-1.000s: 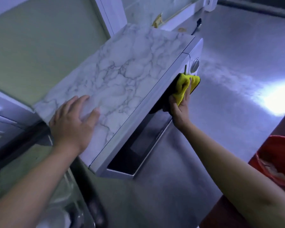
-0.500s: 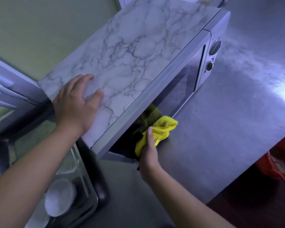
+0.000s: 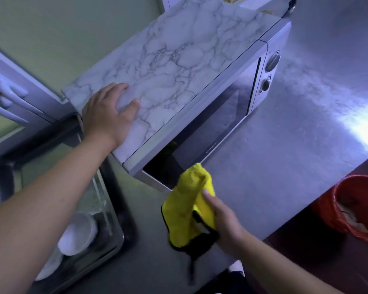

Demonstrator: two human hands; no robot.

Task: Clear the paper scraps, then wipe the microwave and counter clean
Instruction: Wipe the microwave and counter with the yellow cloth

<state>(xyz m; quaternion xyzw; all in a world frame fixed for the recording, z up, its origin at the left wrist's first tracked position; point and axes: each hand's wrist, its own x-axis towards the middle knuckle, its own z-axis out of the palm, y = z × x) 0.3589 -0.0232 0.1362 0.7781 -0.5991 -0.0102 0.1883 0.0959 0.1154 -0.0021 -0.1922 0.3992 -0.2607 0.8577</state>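
- Microwave [image 3: 200,77]: sits on stainless steel counter [image 3: 295,145], far-centre of scene. Top covered w/ marble-pattern film; door shut, dark glass, brand lettering on lower door edge, too small to read with certainty.
- Two control dials [image 3: 272,61] on microwave's right-hand panel, one above the other.
- Left hand [image 3: 108,111]: palm down on near-left corner of microwave top, fingers spread & straight, pressing flat. Holds nothing.
- Right hand [image 3: 223,221]: near-centre, over counter's near edge, fingers curled round a yellow microfibre cloth [image 3: 189,209].
- Cloth: bunched, black trim along its edge, a black strip hanging down at near side. Upper end of cloth lies just in front of microwave's near-left door corner; contact w/ door cannot be confirmed.
- Counter surface: brushed metal, strong light glare at right side.
- Sink [image 3: 106,219]: left of counter, below microwave's near-left corner. White bowl [image 3: 78,232] inside, w/ a white plate [image 3: 49,267] just near of it, partly under the left forearm.
- Red bucket [image 3: 357,206]: right edge, below counter level, lined w/ red bag; pale scraps inside, type not determinable.
- Wall [image 3: 51,39] far-left, pale green; white-framed window [image 3: 15,102] at left edge.
- Small yellowish items at far edge beyond microwave top: too blurred to identify.
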